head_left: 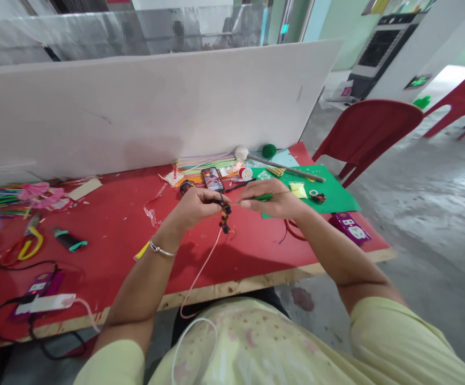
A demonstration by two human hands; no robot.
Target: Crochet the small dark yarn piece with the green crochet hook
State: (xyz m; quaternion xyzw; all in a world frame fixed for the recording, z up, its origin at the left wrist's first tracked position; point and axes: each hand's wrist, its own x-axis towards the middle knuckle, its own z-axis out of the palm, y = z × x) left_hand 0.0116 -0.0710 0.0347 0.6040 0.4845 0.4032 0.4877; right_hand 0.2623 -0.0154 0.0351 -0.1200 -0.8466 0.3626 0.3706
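Note:
Over the middle of the red table, my left hand (195,207) pinches the top of a small dark crocheted piece (225,217) with orange strands. The piece hangs below my fingertips. My right hand (270,197), just to the right, is closed around a thin tool with a green handle (263,197); its tip points left at the piece. A dark yarn ball (187,186) lies behind my left hand, beside a phone (212,179) with a lit screen.
A white board (155,107) stands along the table's back. Scissors (30,243), a cutter (69,239) and a power strip (45,303) lie left. A green sheet (336,200), a stick (286,167) and a purple box (349,229) lie right. A pale cable (202,267) crosses the front edge.

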